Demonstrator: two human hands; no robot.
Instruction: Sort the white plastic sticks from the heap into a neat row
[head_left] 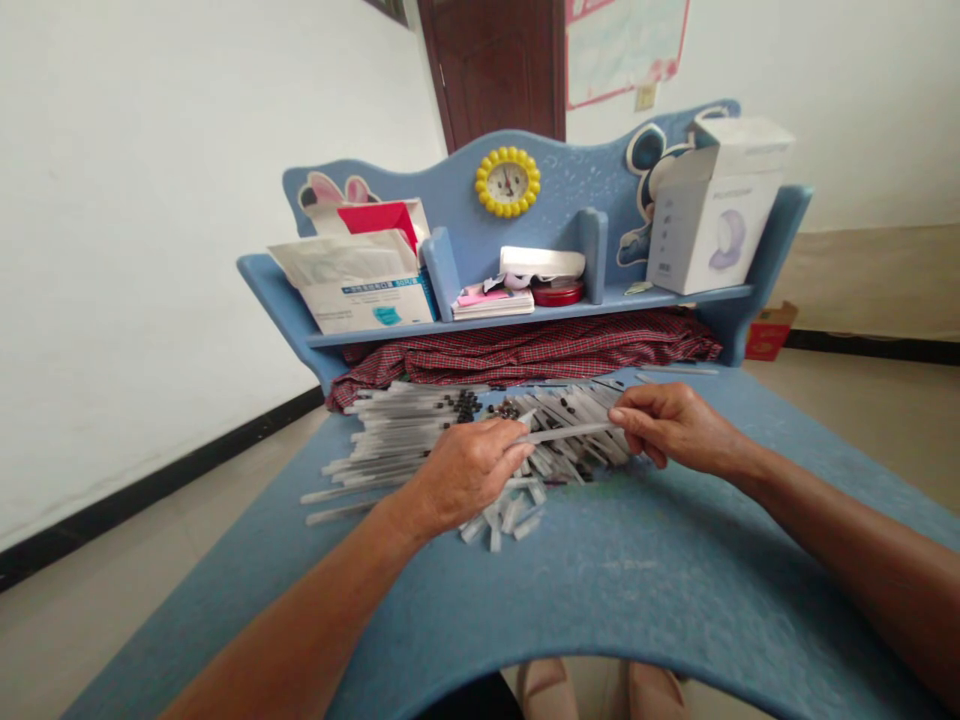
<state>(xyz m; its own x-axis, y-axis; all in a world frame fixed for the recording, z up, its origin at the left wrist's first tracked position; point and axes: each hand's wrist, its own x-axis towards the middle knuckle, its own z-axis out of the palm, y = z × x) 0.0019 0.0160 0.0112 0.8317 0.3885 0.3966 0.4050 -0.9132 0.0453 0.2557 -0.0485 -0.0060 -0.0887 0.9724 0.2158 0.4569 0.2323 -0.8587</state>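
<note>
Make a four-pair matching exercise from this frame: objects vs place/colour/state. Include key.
Column 1
1. Translucent strip
2. Checked cloth
3. Clock
4. Tall white box

Column 2
A. Standing at the right end of the shelf
B. Bunched below the shelf
C. Held between the left hand and right hand
D. Yellow-rimmed

Pairs: 1-C, 2-B, 3-D, 4-A

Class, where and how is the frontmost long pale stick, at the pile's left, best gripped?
Probably pinch the stick at its left end, coming from the left: it is slim and lies low on the table, that end points out of the pile, and the other lies nearer the left hand.
</note>
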